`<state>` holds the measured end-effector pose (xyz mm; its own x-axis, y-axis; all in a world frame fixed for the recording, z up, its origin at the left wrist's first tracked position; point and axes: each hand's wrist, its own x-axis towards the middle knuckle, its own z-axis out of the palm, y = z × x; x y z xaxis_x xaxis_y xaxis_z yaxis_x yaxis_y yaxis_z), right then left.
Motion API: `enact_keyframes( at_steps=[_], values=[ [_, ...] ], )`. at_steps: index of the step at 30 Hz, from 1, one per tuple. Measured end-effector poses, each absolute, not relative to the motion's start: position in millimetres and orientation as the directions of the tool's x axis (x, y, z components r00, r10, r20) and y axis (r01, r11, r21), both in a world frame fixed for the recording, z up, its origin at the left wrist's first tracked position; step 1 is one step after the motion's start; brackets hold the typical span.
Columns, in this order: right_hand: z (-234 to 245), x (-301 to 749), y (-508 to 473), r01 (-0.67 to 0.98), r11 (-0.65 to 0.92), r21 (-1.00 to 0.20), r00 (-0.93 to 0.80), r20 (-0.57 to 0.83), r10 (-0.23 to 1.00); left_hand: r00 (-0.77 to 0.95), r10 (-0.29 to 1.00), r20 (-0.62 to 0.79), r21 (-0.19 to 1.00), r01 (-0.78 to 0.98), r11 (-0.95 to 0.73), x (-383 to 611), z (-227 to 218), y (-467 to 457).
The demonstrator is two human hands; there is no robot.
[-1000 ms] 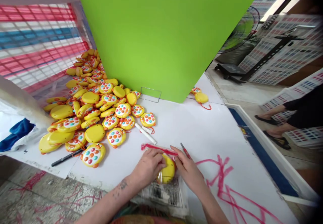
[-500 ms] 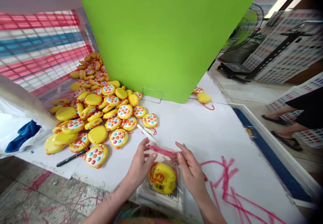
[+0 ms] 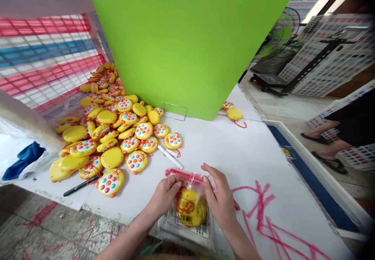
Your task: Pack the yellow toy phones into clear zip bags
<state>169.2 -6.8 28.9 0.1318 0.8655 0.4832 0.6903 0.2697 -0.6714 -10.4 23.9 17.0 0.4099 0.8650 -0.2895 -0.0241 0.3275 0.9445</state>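
A clear plastic bag (image 3: 195, 178) with a pink strip along its top edge lies in front of me. Inside it, or under its film, sits a yellow animal-shaped toy (image 3: 191, 209) with a looped orange cord. Its flat yellow back shows. My left hand (image 3: 167, 193) is closed, thumb and fingers pinching the bag's upper left edge. At the upper right edge, my right hand (image 3: 218, 191) has its thumb on the film, index finger raised; its other fingers are partly hidden. Beneath the toy lie more flat clear bags (image 3: 187, 234) near the table edge.
Many yellow toys (image 3: 111, 156) with coloured dots are heaped at left. White pens (image 3: 170, 156) and a black pen (image 3: 80, 186) lie near them. A tall green panel (image 3: 187, 49) stands behind. Loose pink strips (image 3: 260, 209) lie at right. A person's feet (image 3: 329, 160) show beyond.
My left hand has closed more and moved slightly right and down on the bag. The bag's top, with its pink strip, now stands spread above the toy. The view has shifted slightly.
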Motion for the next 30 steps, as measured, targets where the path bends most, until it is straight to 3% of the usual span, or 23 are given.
enact_keyframes(
  at_steps=[4, 8, 12, 14, 17, 19, 21, 23, 25, 28, 30],
  values=[
    [42.1, 155.4, -4.6, 0.766, 0.463, -0.445, -0.129, 0.599, 0.790, 0.433, 0.877, -0.211, 0.973, 0.003, 0.232, -9.3, 20.5, 24.3],
    [44.9, 138.8, -0.8, 0.759, 0.531, -0.377, -0.231, 0.607, 0.760, 0.460, 0.881, -0.111, 0.986, 0.160, 0.041, -6.7, 37.3, 22.7],
    [42.2, 131.8, 2.2, 0.783, 0.526, -0.332, -0.244, 0.614, 0.750, 0.467, 0.879, -0.093, 0.907, 0.404, -0.119, -4.7, 47.5, 19.5],
    [40.7, 131.6, 4.1, 0.767, 0.505, -0.395, -0.209, 0.591, 0.779, 0.473, 0.877, -0.088, 0.873, 0.461, -0.161, -4.1, 48.5, 19.3],
    [37.5, 140.0, 9.6, 0.657, 0.348, -0.668, 0.001, 0.463, 0.886, 0.490, 0.868, -0.081, 0.881, 0.442, -0.167, -3.6, 45.4, 21.5],
    [34.8, 157.1, 14.7, 0.464, 0.175, -0.868, 0.221, 0.305, 0.926, 0.479, 0.872, -0.101, 0.916, 0.387, -0.107, -3.5, 39.2, 23.7],
    [31.5, 185.7, 18.9, 0.185, 0.055, -0.981, 0.439, 0.133, 0.889, 0.447, 0.880, -0.161, 0.952, 0.305, 0.019, -3.9, 29.2, 25.4],
    [27.0, 223.6, 19.6, -0.086, 0.041, -0.995, 0.625, -0.022, 0.781, 0.433, 0.869, -0.238, 0.967, 0.194, 0.168, -4.8, 17.4, 26.8],
    [20.5, 264.6, 14.6, -0.230, 0.086, -0.969, 0.721, -0.110, 0.684, 0.437, 0.846, -0.307, 0.950, 0.089, 0.299, -6.1, 6.7, 28.0],
    [6.4, 314.2, -2.4, -0.261, 0.114, -0.959, 0.818, -0.156, 0.553, 0.431, 0.824, -0.368, 0.914, 0.003, 0.407, -8.4, -1.6, 30.5],
    [-3.7, 331.4, -14.7, -0.251, 0.037, -0.967, 0.755, -0.172, 0.633, 0.426, 0.820, -0.382, 0.906, -0.002, 0.423, -10.0, -1.5, 32.6]
  ],
)
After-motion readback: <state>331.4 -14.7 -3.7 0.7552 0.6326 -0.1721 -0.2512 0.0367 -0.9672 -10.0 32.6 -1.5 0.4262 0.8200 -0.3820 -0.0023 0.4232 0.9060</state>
